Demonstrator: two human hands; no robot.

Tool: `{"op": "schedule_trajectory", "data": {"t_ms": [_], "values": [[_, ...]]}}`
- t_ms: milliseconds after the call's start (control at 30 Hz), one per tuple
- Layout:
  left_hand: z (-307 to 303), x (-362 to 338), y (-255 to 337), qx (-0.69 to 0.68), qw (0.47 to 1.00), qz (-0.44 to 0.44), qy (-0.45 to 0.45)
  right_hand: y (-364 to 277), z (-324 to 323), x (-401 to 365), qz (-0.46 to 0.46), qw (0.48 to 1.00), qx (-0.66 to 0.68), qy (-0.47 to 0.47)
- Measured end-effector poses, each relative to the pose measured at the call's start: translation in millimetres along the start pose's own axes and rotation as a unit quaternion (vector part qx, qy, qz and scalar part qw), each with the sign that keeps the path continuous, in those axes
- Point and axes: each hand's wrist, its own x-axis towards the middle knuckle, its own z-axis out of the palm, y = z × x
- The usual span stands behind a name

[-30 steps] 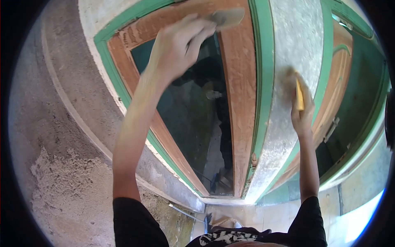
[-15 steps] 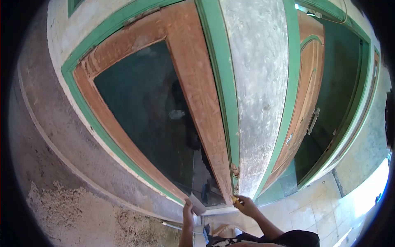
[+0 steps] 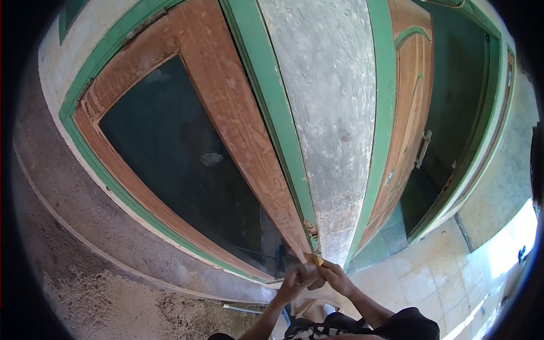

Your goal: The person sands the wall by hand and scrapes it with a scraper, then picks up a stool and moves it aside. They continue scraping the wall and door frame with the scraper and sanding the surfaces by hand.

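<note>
Both hands are together low in the view, just in front of the lower corner of a brown wooden window frame (image 3: 243, 124) with dark glass. My right hand (image 3: 335, 279) is closed on a small yellowish object (image 3: 313, 259) with a thin pointed end. My left hand (image 3: 292, 283) is closed on a pale flat piece (image 3: 306, 272), which touches or nearly touches the yellowish object. Beside them, the foot of the green frame (image 3: 307, 213) has a chipped, broken patch.
A grey plastered pillar (image 3: 334, 113) stands between the window and a partly open wooden door (image 3: 405, 124) with a metal handle. Tiled floor (image 3: 425, 280) lies at the lower right, rough ground (image 3: 113, 300) at the lower left. A woven item (image 3: 313, 310) is near my body.
My left hand has moved right with the pale piece and now meets my right hand. The yellowish object has come away from the frame's foot. The view has shifted, moving the window leftward.
</note>
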Motion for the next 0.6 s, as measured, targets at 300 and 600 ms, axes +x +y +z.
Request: {"op": "schedule_trajectory", "data": {"t_ms": [300,600], "values": [[39,-20,-4,0.058,0.991,0.055,0.111,-31,0,-12,0.046,0.992,0.072,-0.089],[50,-29,30,0.379,0.875,0.277,0.118,-17,7,-1,0.005,0.994,-0.066,-0.083]]}}
